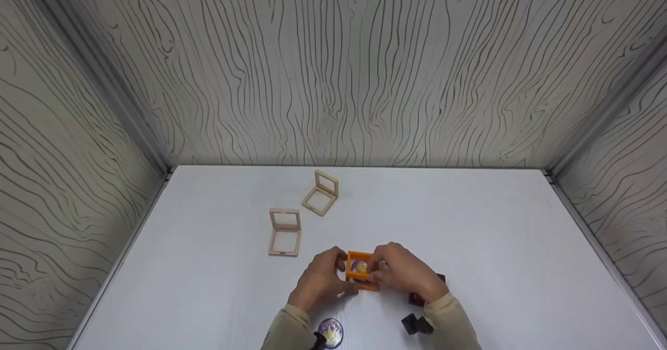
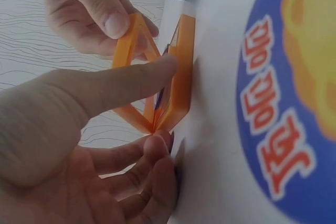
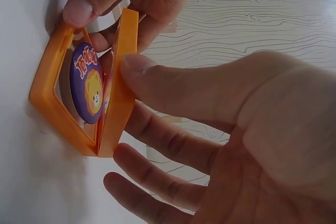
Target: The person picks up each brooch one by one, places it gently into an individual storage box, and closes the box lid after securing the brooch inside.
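Note:
An orange hinged display frame [image 1: 357,275] stands partly open on the white table, held between both hands. Inside it sits a round purple badge [image 3: 89,90] with a yellow cartoon animal and lettering. My left hand [image 1: 320,278] grips the frame from the left, its thumb [image 2: 134,83] reaching across the base's edge and its fingers near the hinge. From the right, my right hand [image 1: 400,269] pinches the tilted lid, thumb [image 3: 178,85] on its outer face. A second round badge [image 1: 331,333], purple with a yellow cartoon, lies on the table beside the left wrist.
Two pale hinged frames, one pinkish [image 1: 283,253] and one wooden-looking [image 1: 311,209], stand open farther back on the table. Small black pieces [image 1: 418,325] lie by the right forearm, partly hidden by it. Wood-grain-patterned panels [image 1: 333,79] enclose the table's back and sides.

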A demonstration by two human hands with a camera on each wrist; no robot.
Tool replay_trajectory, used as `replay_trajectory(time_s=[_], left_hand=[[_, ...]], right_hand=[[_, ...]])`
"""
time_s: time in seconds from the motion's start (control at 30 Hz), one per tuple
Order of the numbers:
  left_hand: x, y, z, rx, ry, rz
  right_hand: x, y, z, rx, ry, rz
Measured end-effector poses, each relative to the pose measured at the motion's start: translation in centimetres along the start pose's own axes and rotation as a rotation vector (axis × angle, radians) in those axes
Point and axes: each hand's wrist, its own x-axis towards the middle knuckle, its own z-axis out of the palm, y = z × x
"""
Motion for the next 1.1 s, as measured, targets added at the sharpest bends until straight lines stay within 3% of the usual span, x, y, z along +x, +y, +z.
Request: replay_trajectory(time_s=[0.87, 1.1], left_hand=[[-0.19, -0.27, -0.71, -0.021, -0.066, 0.040], [-0.08, -0.16, -0.39, 0.002, -0.037, 0.057]], right_hand=[[0.18, -0.07, 0.73, -0.078, -0.026, -0.013], [0.10, -0.04, 0.43, -0.126, -0.010, 0.021]])
